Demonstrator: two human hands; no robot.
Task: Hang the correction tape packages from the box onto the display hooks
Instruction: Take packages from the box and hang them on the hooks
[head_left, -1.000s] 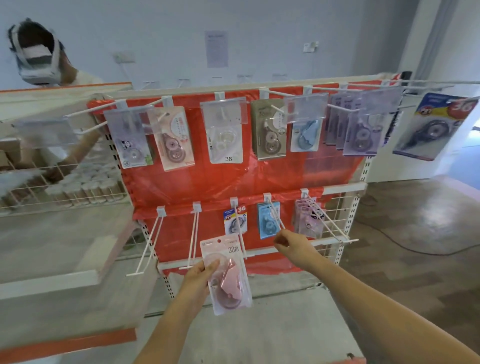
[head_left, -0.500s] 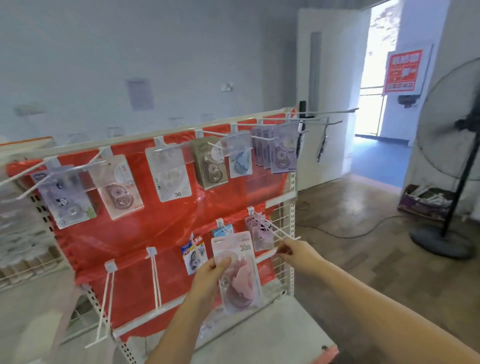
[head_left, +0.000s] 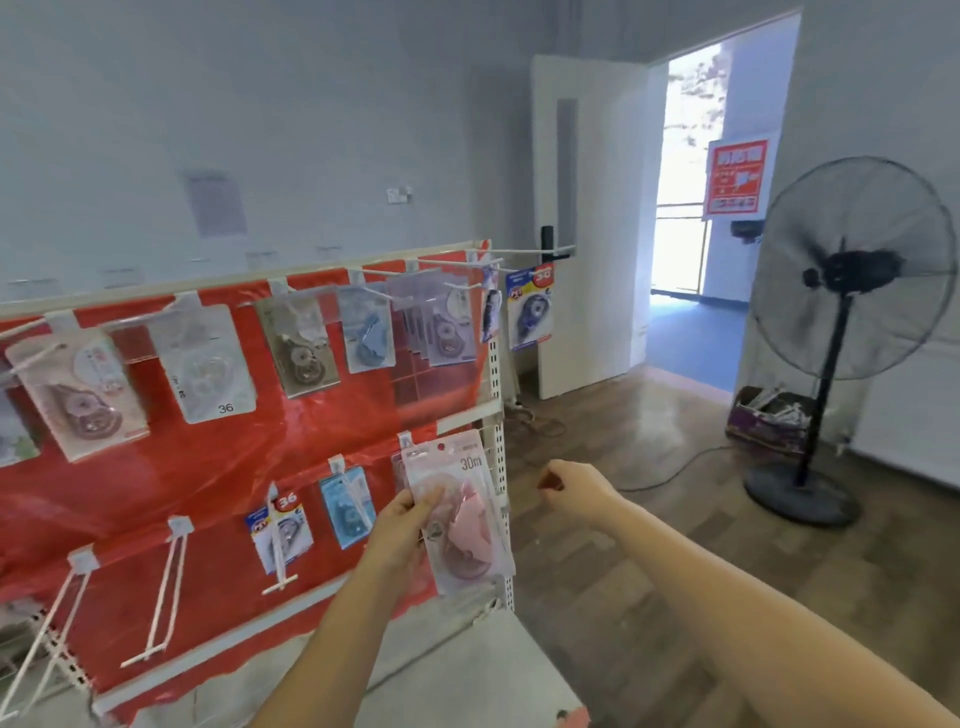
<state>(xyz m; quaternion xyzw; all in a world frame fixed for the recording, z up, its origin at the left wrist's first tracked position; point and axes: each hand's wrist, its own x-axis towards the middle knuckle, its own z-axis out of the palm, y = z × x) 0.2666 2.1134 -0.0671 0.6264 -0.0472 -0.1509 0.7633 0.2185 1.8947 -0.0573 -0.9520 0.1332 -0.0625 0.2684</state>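
My left hand (head_left: 402, 530) grips a pink correction tape package (head_left: 460, 512) marked 30m, held upright in front of the right end of the lower hook row. My right hand (head_left: 574, 493) hangs in the air to the right of the rack, fingers curled, holding nothing. The red display rack (head_left: 218, 467) carries several hung packages on its top hooks, and two more, a blue-yellow one (head_left: 280, 532) and a light blue one (head_left: 347, 506), on the lower row. Two bare lower hooks (head_left: 166, 592) stick out at the left. No box is in view.
A white shelf base (head_left: 467, 675) lies below the rack. A black standing fan (head_left: 847, 322) is on the wooden floor at the right, with a cable running to it. A white door (head_left: 587, 218) stands open beside a bright doorway.
My view has swung to the right. My right hand has let go of the lower hook and moved right, off the rack. The pink package has risen and shifted towards the rack's right end.
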